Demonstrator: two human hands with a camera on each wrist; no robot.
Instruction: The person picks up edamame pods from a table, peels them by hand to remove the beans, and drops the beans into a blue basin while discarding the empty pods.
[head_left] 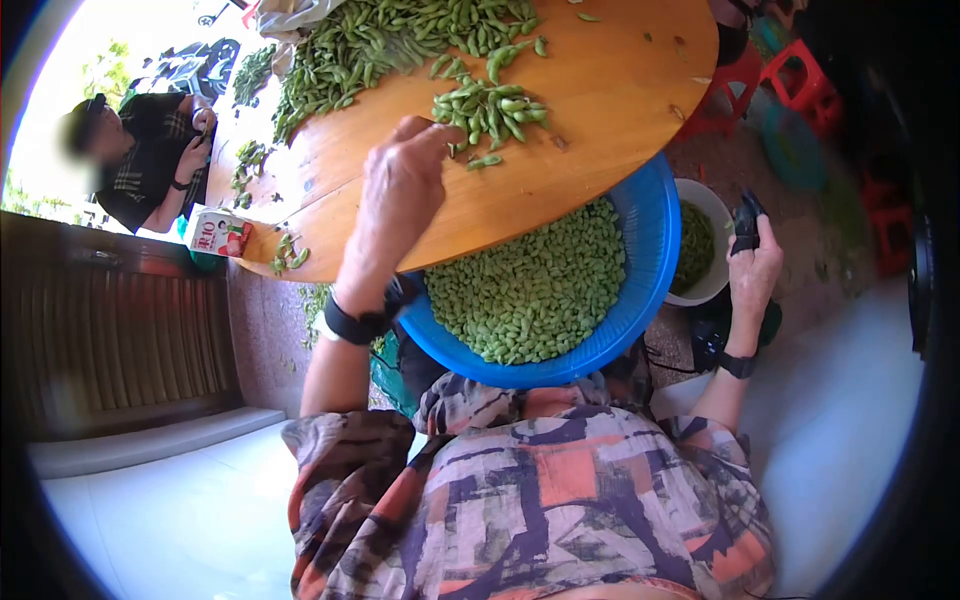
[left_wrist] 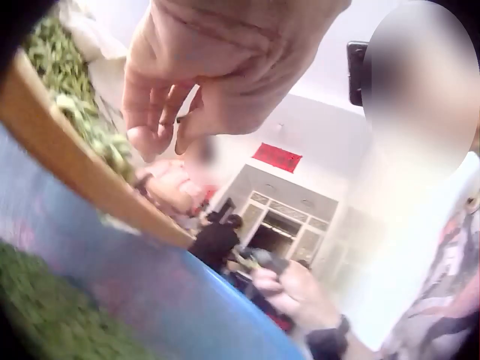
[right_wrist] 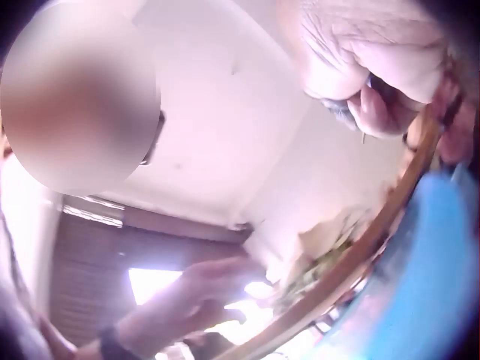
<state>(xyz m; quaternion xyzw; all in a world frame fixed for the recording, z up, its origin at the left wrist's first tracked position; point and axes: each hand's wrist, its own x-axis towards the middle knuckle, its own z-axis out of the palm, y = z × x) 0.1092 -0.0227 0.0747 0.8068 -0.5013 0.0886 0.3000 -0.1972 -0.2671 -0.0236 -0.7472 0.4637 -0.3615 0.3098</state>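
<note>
My left hand (head_left: 400, 190) reaches over the wooden table (head_left: 600, 90), its fingertips at the near side of a small heap of green pods (head_left: 500, 108). In the left wrist view that hand (left_wrist: 217, 67) has its fingers bent loosely, with a gap beside the thumb and no pod plainly held. Off to the right, past the blue basket, my right hand (head_left: 755, 265) grips a small black tool (head_left: 745, 220); its exact shape is unclear. The right wrist view shows the same hand (right_wrist: 375, 52) curled, a dark and grey piece of the tool at its fingers.
A blue basket (head_left: 655, 240) of cut green pods stands against the table edge. A white bucket (head_left: 722, 215) with green scraps is right of it. More pods (head_left: 350, 60) and a printed carton (head_left: 218, 232) lie on the table. Another person (head_left: 150, 150) is at the far left; red stools (head_left: 803, 85) are at the right.
</note>
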